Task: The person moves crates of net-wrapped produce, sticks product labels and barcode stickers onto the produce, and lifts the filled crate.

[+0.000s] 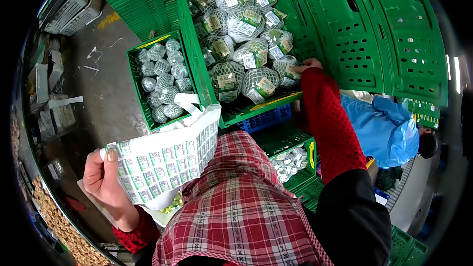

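My left hand pinches a sheet of printed labels by its corner. Rows of small green-and-white labels with square codes cover the sheet, and a white backing strip curls off its far end. Bent fingers of my right hand press at the side of a netted round vegetable in the near right corner of a large green crate; my fingertips are partly hidden. Several more netted round vegetables with paper labels fill the crate's left part.
A smaller green crate of silvery netted balls stands on the floor at left. Below the large crate, another crate holds similar balls. A person in blue is at right. Brown roundish pieces lie at lower left.
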`<state>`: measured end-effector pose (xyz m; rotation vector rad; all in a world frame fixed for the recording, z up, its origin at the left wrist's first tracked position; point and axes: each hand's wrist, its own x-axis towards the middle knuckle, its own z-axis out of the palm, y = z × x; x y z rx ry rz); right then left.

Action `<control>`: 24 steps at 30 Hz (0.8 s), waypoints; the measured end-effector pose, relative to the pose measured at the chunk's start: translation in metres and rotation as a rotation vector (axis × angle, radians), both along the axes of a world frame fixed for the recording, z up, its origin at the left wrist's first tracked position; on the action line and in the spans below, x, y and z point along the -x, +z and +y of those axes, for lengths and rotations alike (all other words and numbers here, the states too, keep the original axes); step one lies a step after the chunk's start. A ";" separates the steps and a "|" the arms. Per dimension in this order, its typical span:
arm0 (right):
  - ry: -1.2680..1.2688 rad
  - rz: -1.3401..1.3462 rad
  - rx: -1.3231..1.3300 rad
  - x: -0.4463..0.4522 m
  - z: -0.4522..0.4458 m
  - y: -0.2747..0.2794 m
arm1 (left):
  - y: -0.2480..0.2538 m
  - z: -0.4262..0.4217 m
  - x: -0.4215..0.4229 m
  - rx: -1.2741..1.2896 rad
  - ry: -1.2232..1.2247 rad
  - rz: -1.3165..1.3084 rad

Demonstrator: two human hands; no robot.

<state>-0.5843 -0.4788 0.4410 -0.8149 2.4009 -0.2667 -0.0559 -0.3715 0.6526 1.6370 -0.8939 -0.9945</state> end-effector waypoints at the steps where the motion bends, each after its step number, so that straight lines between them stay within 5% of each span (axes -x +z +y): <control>1: 0.000 0.006 -0.005 0.013 -0.002 -0.003 | -0.002 -0.001 0.001 0.030 0.000 0.023; 8: -0.160 -0.235 -0.190 0.076 -0.006 -0.116 | 0.017 -0.011 0.024 0.212 -0.201 0.011; 14: -0.186 -0.301 0.053 0.076 -0.015 -0.137 | 0.019 -0.033 0.041 0.199 -0.325 -0.257; 17: 0.488 0.095 0.223 0.011 -0.021 -0.044 | 0.006 -0.039 0.034 0.236 -0.438 -0.188; 19: 0.390 -0.596 0.621 -0.145 -0.010 0.112 | 0.011 -0.049 0.028 0.236 -0.545 -0.183; 21: 0.891 -0.756 0.736 -0.209 0.005 0.201 | 0.021 -0.040 0.051 0.184 -0.528 -0.163; 24: 1.150 -0.790 0.881 -0.265 0.012 0.218 | 0.031 -0.041 0.059 0.302 -0.596 -0.432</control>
